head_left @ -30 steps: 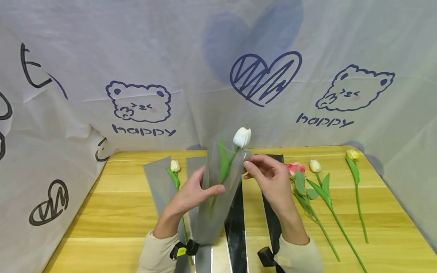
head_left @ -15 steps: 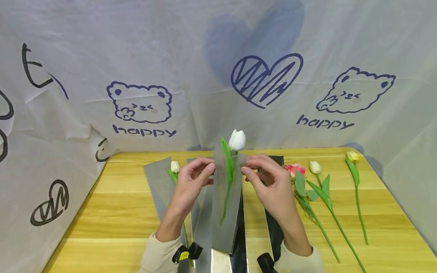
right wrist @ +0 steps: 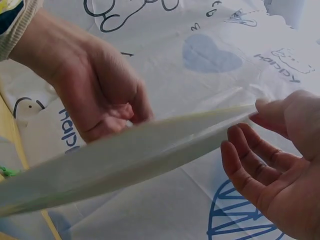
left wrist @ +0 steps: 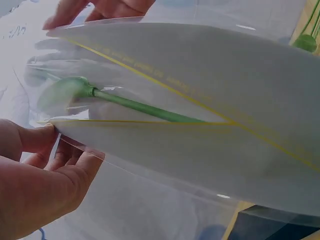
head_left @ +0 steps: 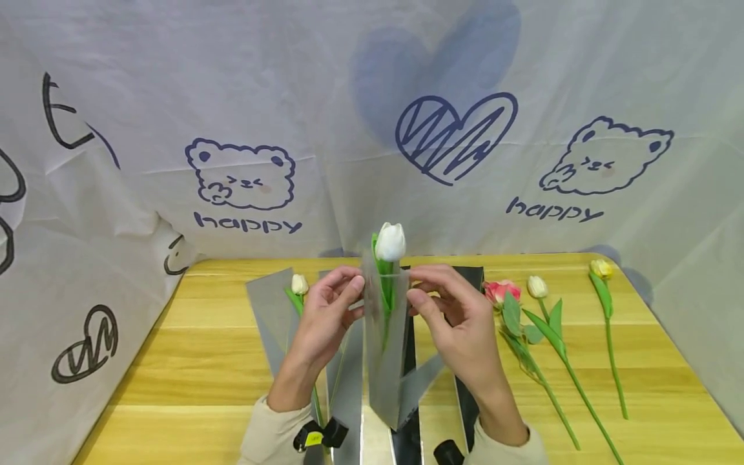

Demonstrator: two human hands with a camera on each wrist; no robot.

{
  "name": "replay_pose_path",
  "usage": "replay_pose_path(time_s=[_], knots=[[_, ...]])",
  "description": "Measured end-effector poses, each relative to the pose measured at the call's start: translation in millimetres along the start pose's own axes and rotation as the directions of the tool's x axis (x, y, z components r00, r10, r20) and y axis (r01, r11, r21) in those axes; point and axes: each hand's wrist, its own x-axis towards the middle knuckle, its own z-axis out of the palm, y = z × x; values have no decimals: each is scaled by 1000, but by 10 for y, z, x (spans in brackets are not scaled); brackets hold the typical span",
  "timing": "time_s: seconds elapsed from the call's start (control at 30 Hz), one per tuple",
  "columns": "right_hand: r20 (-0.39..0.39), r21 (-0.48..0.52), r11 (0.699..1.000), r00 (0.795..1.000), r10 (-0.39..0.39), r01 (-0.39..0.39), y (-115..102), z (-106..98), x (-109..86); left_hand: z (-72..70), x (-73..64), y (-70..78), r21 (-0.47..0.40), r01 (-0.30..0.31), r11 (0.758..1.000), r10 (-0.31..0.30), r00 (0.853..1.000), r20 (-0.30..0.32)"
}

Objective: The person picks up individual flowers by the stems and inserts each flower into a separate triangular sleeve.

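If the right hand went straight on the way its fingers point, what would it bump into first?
The grey see-through sleeve, whose edge the right hand pinches. Past that, probably the white tulip partly inside it, though depth is hard to judge.

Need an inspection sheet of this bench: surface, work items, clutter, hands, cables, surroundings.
Surface: wood-grain table.
Job's things: large white tulip, bloom up, inside a translucent sleeve.
Clutter: pink rose, small white tulip and yellow flower at right; another white tulip at left; grey sheets and black strips under the work.
Left hand: pinches the sleeve's left edge.
Right hand: pinches its right edge.
Cables: nothing seen.
Surroundings: pale cloth printed with bears, hearts, "happy".
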Motion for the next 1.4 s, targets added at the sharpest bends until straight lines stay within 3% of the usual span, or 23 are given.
replay_pose_path(time_s=[0.2, 0.5, 0.63, 0.83, 1.07, 1.23, 1.4], knots=[[23, 27, 999, 999, -25, 25, -32, 19, -7, 8, 23, -29, -79, 10, 997, -7, 999, 37], [62, -21, 999, 997, -43, 44, -66, 28, 11, 13, 17, -38, -39, 44, 998, -40, 995, 89], [84, -32, 999, 996, -15, 18, -82, 24, -1, 22, 13, -48, -25, 55, 998, -52, 993, 107], [55, -60, 998, 998, -20, 24, -74, 34, -6, 30, 8, -66, -40, 68, 997, -64, 994, 86], [18, -157, 987, 999, -26, 29, -94, 36, 2, -2, 38, -109, -117, 54, 992, -40, 992, 121], [100, -239, 969, 994, -40, 63, -106, -8, 59, -20, 49, -127, -146, 67, 987, -43, 986, 161], [192, -378, 919, 981, -40, 111, -148, -108, 236, -37, 57, -116, -132, 67, 989, -41, 981, 191]])
